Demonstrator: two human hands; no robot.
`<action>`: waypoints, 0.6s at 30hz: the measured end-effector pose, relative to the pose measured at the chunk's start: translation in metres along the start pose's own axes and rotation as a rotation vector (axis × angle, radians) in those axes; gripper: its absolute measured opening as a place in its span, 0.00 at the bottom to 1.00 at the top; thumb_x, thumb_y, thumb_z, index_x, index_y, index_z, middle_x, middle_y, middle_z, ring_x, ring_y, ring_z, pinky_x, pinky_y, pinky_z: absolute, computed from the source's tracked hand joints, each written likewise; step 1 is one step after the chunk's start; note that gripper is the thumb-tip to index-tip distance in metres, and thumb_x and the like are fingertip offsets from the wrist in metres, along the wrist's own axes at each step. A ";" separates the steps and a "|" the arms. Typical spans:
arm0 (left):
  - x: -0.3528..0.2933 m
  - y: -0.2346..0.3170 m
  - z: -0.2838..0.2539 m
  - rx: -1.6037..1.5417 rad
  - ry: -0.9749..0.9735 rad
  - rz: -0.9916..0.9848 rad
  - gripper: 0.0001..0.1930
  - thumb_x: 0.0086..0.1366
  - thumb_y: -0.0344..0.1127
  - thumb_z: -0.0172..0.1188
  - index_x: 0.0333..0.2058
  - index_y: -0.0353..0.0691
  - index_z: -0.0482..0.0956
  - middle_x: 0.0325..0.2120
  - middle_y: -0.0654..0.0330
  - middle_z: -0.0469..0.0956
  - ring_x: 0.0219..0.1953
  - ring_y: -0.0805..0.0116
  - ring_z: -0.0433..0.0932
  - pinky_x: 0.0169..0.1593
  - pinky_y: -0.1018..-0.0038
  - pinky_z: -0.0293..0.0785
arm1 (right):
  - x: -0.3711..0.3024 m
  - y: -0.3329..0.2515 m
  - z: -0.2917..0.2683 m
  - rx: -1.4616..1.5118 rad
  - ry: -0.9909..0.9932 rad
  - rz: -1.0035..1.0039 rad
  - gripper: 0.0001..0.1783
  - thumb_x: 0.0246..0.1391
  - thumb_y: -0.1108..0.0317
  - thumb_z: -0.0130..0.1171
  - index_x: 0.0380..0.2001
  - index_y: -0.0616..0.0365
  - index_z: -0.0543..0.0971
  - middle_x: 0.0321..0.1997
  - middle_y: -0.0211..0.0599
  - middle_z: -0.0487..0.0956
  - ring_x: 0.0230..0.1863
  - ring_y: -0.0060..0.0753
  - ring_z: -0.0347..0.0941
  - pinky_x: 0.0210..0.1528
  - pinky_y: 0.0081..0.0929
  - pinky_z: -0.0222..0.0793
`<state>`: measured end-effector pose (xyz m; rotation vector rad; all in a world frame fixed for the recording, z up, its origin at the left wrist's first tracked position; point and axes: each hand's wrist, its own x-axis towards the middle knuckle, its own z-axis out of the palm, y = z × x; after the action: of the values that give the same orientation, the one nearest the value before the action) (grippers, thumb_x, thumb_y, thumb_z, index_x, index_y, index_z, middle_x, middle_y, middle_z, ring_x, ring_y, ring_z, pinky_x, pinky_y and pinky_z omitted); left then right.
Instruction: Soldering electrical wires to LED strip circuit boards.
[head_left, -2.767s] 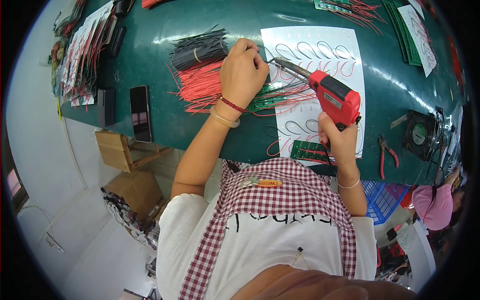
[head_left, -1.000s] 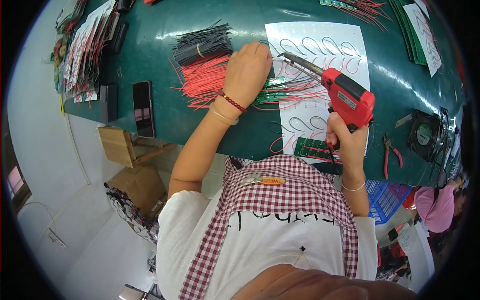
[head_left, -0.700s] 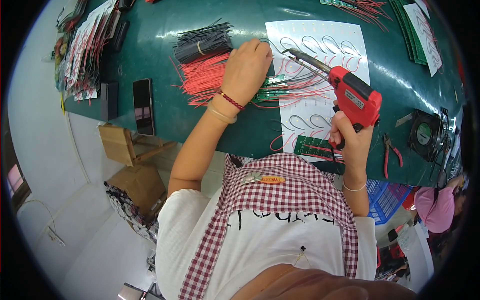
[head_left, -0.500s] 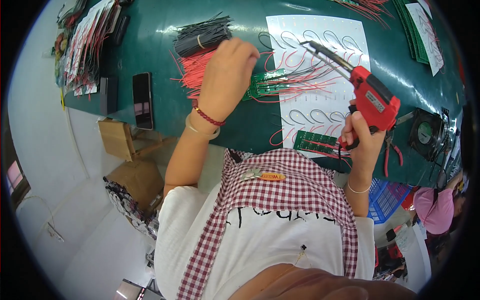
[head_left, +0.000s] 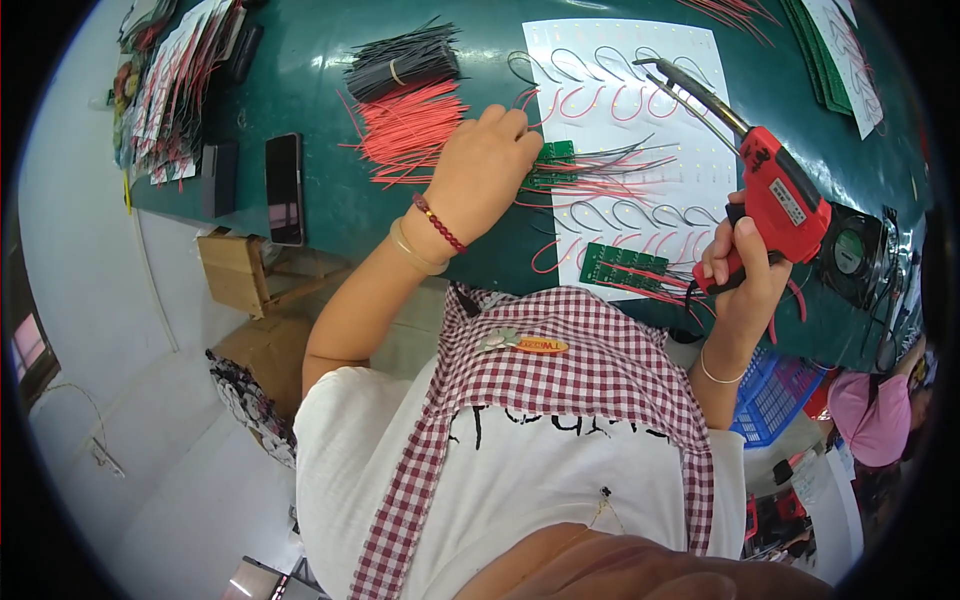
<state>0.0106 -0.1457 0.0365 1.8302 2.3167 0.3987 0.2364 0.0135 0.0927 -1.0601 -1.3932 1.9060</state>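
In my right hand (head_left: 742,255) is a red and black soldering gun (head_left: 785,205), its tip pointing up and left over the white sheet (head_left: 690,130). My left hand (head_left: 488,158) is closed at the left end of a green circuit board (head_left: 556,152) with red and black wires attached. Its fingertips are hidden, so I cannot make out what they hold. A bundle of red wires (head_left: 405,125) lies left of that hand, with a banded bundle of black wires (head_left: 410,70) beyond. A second wired green board (head_left: 625,268) rests on the sheet's near edge. Looped wires lie in rows on the sheet.
A phone (head_left: 284,190) and a dark box (head_left: 218,180) lie at left, near piled wired sheets (head_left: 185,90). At right are a black fan (head_left: 852,255) and red-handled pliers (head_left: 797,300). Green boards (head_left: 815,55) are stacked far right. A blue basket (head_left: 770,400) stands below the table.
My left hand has come down and slightly right, from above the red wires to the board's left end. The soldering gun has shifted right and a little nearer.
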 end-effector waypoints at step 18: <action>0.023 0.020 0.016 -0.039 -0.050 0.271 0.10 0.55 0.28 0.56 0.37 0.41 0.72 0.31 0.62 0.72 0.37 0.65 0.70 0.41 0.71 0.63 | 0.011 -0.027 -0.030 0.211 -0.078 -0.139 0.17 0.60 0.67 0.48 0.48 0.70 0.68 0.20 0.34 0.69 0.12 0.16 0.57 0.18 0.18 0.59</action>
<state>0.0281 -0.1173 0.0287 2.1146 2.0191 0.4244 0.2553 0.0466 0.1104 -0.7758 -1.2403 1.9588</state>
